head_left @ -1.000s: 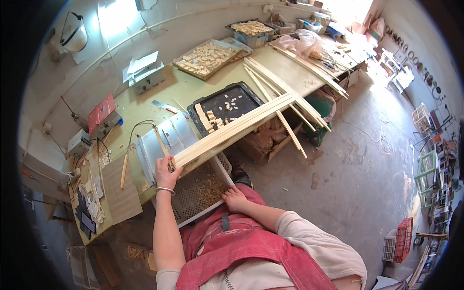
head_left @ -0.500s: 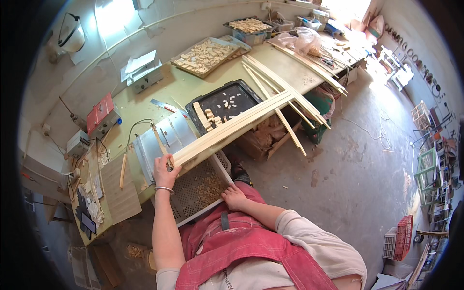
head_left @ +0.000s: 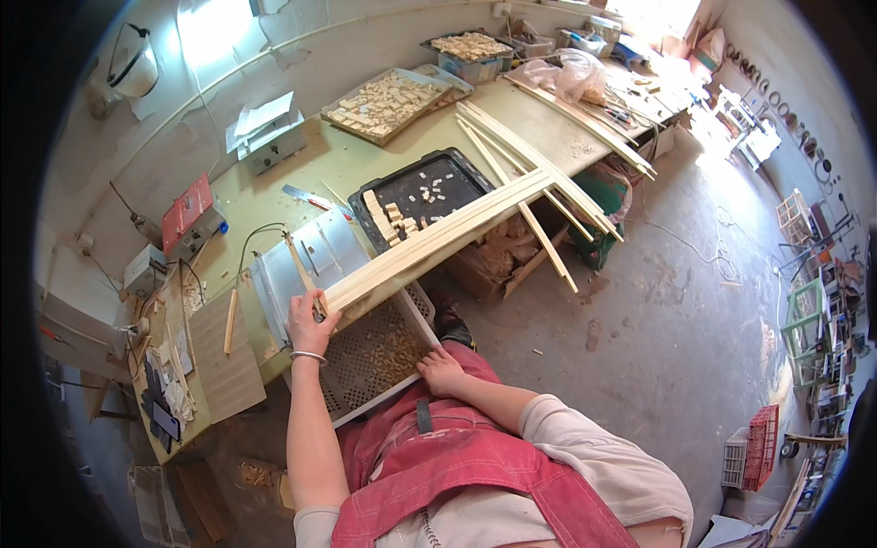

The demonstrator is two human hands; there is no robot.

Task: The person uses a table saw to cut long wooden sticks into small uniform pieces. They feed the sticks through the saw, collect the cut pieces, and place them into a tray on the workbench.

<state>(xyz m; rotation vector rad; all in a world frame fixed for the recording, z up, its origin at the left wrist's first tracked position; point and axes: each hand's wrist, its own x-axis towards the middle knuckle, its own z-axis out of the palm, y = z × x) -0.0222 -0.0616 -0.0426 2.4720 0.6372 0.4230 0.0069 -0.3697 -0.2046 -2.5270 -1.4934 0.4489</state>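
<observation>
My left hand (head_left: 312, 325) is closed on the near end of a bundle of long pale wooden strips (head_left: 438, 239), beside a grey metal plate (head_left: 311, 256) at the bench's front edge. A thin wooden piece (head_left: 301, 262) lies over that plate and runs down to my fingers. The strips stretch away to the right along the bench edge. Below them sits a perforated white plastic crate (head_left: 385, 399) with small wooden bits (head_left: 395, 354) in it. My right hand (head_left: 441, 369) is curled over the crate's right rim; its fingertips are partly hidden.
Behind the strips, a black tray (head_left: 461, 172) holds small wooden blocks (head_left: 391, 219). More loose strips (head_left: 548, 242) cross and overhang the bench. A board of wooden pieces (head_left: 388, 102), a red-topped box (head_left: 192, 212) and a phone (head_left: 166, 420) are on the bench. An open cardboard box (head_left: 493, 265) stands beneath.
</observation>
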